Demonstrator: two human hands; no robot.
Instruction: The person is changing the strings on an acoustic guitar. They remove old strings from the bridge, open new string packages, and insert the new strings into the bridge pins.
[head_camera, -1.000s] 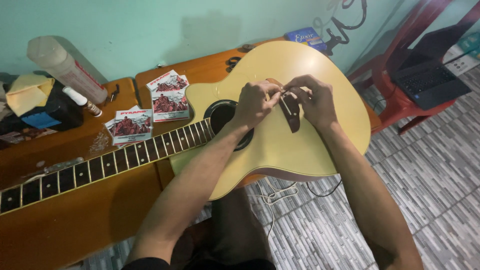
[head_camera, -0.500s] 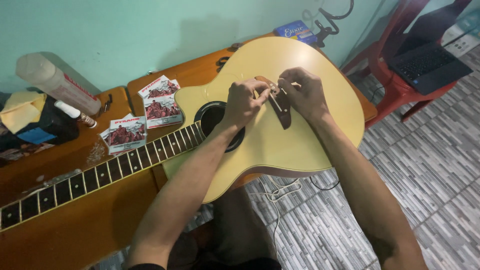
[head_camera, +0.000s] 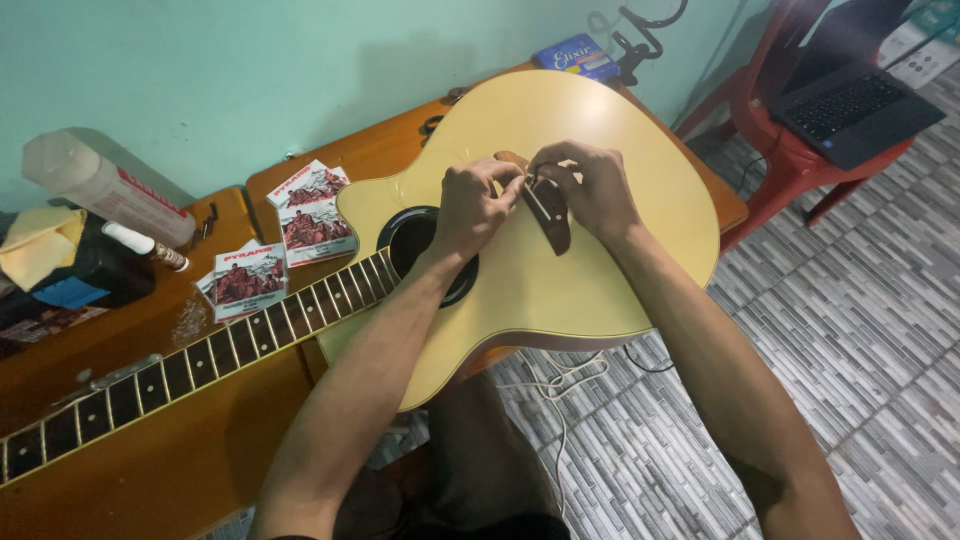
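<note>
Head view, one lot. Acoustic guitar (head_camera: 590, 270), pale yellow top, lies face up across a brown wooden table (head_camera: 150, 470); neck (head_camera: 200, 360) runs toward lower left, sound hole (head_camera: 415, 245) dark. Dark brown bridge (head_camera: 553, 222) sits mid-body. Left hand (head_camera: 475, 205): fingers pinched together at the bridge's upper end, on what cannot be told. Right hand (head_camera: 590, 185): curled over the same spot, fingertips closed, touching the bridge. Both hands meet there. String packets (head_camera: 310, 210), red and white, lie on the table beside the neck. White spray can (head_camera: 105, 185) lies at left. Red plastic chair (head_camera: 790, 130) carries a laptop (head_camera: 855, 105), well apart at right.
</note>
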